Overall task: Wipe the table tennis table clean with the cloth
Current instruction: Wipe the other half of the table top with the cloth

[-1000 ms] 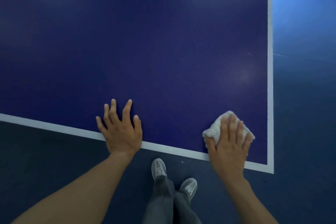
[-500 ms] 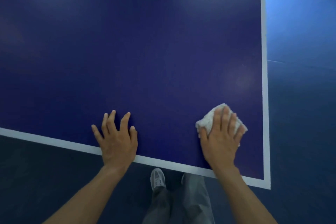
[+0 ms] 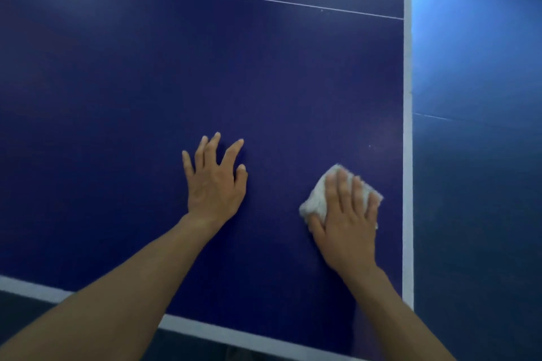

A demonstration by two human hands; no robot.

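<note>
Seemingly mid-stroke in the head view, the right grip [image 3: 349, 220] is lying flat, fingers straight and close together, pressing the crumpled white cloth [image 3: 318, 199] onto the blue surface [image 3: 205, 67] just beside its right-hand white edge line [image 3: 407, 126], likely so the whole palm is spreading pressure over the wad. The left grip [image 3: 215, 182] is resting spread and empty on the surface to the left of the cloth, apart from it, probably bracing the lean. No container is showing anywhere.
</note>
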